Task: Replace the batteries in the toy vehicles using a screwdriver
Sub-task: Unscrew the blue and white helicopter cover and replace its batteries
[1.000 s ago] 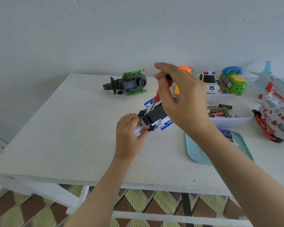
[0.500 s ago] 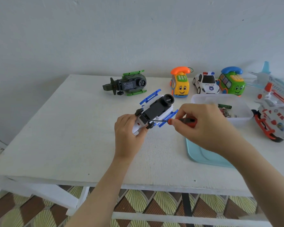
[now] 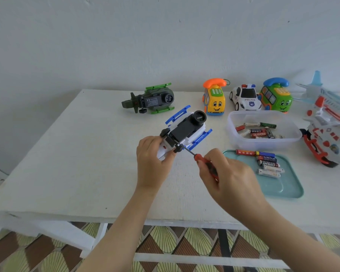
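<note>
My right hand (image 3: 227, 173) grips the red-handled screwdriver (image 3: 204, 161), its tip at the upturned white-and-blue toy vehicle (image 3: 185, 132) my left hand (image 3: 151, 160) clasps on the surface (image 3: 77, 163). Just right, a teal tray (image 3: 283, 185) holds batteries (image 3: 267, 161), one reading EVEREADY. Farther, a clear tub's (image 3: 263, 143) battery reads HUAHONG; the white car (image 3: 244, 99) reads POLICE.

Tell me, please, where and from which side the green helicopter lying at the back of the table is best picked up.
Probably by its rounded body, from above, with the grip closing across it between the two green skids. The green helicopter lies belly-up with its dark underside facing the camera, clear of the other toys. The thin tail at its left end looks a poorer hold.
</note>
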{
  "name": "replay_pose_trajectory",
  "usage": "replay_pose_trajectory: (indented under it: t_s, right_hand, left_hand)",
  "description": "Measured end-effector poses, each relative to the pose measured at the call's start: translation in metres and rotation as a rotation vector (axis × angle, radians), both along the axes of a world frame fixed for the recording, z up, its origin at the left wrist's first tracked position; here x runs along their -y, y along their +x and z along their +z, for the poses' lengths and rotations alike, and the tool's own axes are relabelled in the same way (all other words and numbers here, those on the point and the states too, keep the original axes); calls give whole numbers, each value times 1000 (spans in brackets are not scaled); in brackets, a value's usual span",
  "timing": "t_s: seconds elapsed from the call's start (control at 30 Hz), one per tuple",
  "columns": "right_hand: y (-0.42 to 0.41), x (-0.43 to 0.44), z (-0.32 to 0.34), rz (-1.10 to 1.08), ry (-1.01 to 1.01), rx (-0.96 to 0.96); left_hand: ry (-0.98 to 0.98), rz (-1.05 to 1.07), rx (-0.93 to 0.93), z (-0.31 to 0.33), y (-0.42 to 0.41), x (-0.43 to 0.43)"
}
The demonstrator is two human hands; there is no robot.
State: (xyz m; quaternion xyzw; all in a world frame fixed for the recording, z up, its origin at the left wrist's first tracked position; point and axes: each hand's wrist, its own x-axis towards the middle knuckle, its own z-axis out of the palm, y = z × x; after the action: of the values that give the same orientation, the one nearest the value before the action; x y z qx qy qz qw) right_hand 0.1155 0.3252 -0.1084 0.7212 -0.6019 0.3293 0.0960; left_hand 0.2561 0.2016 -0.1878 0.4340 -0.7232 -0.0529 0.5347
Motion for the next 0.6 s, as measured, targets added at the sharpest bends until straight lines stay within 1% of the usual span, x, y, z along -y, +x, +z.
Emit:
replay_pose_trajectory:
  t_s: [0.1, 0.2, 0.37, 0.5, 0.6]
  right_hand:
    - [4, -2, -6, -20, -91, 20]
    - [-1, 0, 1, -11, -114, 117]
    - [-11, 11, 16, 1, 58, 437]
    - [-15, 20, 28, -17, 4, 641]
    - [-16, 27, 34, 37, -18, 908]
  left_hand:
    - [-6, -9, -14, 0, 1, -1]
    - [9, -14, -12, 0, 1, 0]
    - [4, 1, -19, -2, 2, 0]
    - [16, -25, -41, -3, 3, 2]
    - [20, -36, -52, -3, 4, 2]
